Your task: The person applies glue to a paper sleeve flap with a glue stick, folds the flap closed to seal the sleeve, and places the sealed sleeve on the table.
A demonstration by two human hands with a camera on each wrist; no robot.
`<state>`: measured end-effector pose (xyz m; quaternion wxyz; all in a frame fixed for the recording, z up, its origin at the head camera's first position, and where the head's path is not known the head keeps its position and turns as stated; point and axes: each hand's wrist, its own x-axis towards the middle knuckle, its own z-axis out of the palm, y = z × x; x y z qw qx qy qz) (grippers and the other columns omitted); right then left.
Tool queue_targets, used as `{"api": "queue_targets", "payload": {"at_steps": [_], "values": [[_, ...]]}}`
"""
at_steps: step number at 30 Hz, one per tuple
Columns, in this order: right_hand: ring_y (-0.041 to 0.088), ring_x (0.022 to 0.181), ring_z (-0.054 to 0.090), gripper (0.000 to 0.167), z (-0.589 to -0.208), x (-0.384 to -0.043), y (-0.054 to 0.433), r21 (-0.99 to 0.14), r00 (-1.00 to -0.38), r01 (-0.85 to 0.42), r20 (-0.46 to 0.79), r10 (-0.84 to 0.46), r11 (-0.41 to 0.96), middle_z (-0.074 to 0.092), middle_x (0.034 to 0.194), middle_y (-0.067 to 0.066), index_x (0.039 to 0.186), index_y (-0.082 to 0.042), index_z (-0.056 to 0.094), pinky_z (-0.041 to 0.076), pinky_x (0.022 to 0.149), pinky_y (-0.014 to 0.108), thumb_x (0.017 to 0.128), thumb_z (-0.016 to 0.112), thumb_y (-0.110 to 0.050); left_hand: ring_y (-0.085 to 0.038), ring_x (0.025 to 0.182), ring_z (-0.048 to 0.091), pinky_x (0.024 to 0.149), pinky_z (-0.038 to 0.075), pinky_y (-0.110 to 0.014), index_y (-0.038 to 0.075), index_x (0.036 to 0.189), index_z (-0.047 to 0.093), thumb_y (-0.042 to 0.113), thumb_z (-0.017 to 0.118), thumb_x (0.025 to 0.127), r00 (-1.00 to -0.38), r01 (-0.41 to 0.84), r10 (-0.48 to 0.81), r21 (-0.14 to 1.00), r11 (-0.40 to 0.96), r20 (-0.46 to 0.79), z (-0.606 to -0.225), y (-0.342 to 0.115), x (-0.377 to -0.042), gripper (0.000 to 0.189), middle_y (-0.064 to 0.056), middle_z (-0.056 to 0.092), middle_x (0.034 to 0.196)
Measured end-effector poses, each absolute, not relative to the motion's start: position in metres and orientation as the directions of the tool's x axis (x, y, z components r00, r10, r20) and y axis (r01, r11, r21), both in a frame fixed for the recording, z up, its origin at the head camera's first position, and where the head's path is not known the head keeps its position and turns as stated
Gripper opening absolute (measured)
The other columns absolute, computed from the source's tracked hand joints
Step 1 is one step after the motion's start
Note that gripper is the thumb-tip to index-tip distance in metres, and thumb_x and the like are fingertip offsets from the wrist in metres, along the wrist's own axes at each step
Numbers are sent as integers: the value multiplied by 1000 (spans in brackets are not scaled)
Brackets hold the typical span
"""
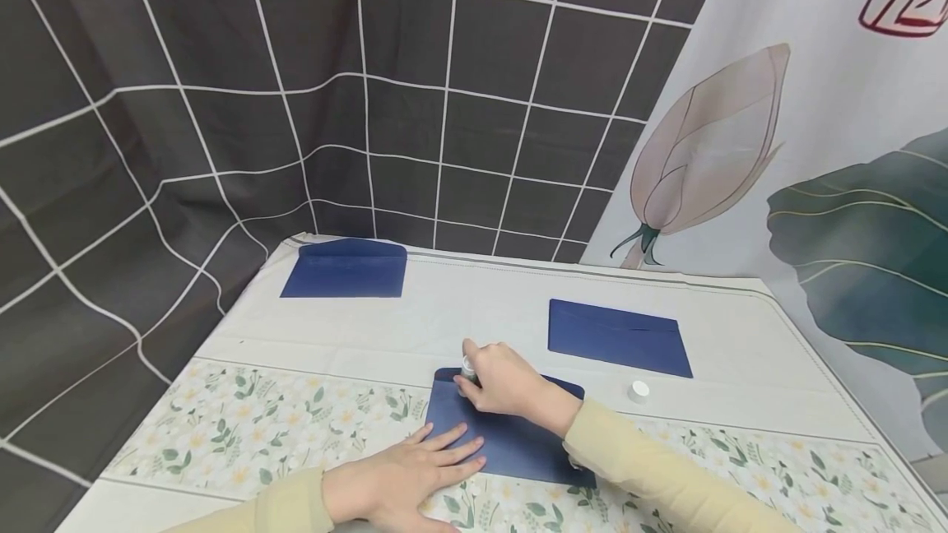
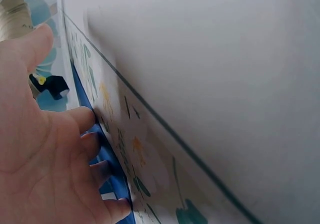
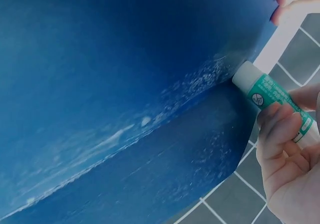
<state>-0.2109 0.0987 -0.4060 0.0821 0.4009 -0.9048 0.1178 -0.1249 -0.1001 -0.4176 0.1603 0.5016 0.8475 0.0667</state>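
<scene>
Glue stick (image 3: pixel 272 96) in the grasp of the right hand (image 1: pixel 507 381), its white end against a dark blue envelope (image 1: pixel 511 444) that lies on the table (image 1: pixel 481 303) in front of the person. The right fingers and thumb are curled round the green-and-white tube, which meets the paper at the far left part of the envelope, by the unfolded flap. In the right wrist view, whitish streaks and specks run along the crease and also mark the flap. The left hand (image 1: pixel 407 471) grips nothing: its fingers are spread, their tips on the left part of the same envelope, the palm over the flowered band of the tablecloth (image 1: pixel 244 426). To the right of that envelope, apart from it, stands a small white cap (image 1: pixel 638 391). Beyond the cap lies a second blue envelope (image 1: pixel 620 337), turned at a slight angle. A third blue envelope (image 1: pixel 344 270) is at the far left edge of the table, its flap pointing away from the person. Behind the table hang a dark curtain (image 1: pixel 403 122) with white grid lines and a pale curtain (image 1: pixel 704 146) printed with a pink bud and green leaves. Both sleeves (image 1: pixel 629 455) are pale yellow.
</scene>
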Motion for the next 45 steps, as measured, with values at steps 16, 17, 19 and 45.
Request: {"api": "queue_targets", "payload": {"at_steps": [16, 17, 19, 45], "values": [[-5, 37, 37, 24, -405, -203, 128, -162, -706, -706, 222, -672, 689, 49, 48, -7, 100, 0, 57, 32, 41, 11, 91, 64, -22, -24, 149, 17, 112, 28, -58, 23, 154, 23, 65, 33, 95, -446, 819, 869, 293, 492, -212, -419, -100, -126, 73, 1, 19, 161], [-5, 37, 36, 24, -405, -202, 130, -161, -709, -704, 223, -670, 691, 48, 48, -8, 99, -1, 57, 32, 41, 11, 91, 64, -22, -24, 149, 16, 112, 28, -58, 23, 154, 23, 65, 33, 95, -447, 817, 869, 299, 493, -212, -419, -100, -126, 73, 1, 19, 161], [-5, 37, 35, 23, -405, -202, 133, -163, -713, -700, 223, -665, 696, 47, 48, -8, 99, -1, 57, 31, 41, 11, 90, 64, -22, -24, 149, 16, 113, 28, -59, 23, 154, 24, 65, 33, 95, -447, 812, 868, 309, 495, -214, -419, -100, -126, 73, 1, 19, 161], [-7, 42, 37, 19, -406, -189, 174, -200, -762, -646, 238, -603, 737, 48, 51, -13, 95, -6, 55, 34, 45, 12, 90, 65, -22, -25, 149, 17, 112, 28, -58, 22, 153, 25, 65, 33, 95, -446, 815, 872, 312, 489, -201, -419, -100, -125, 73, 0, 20, 161]]}}
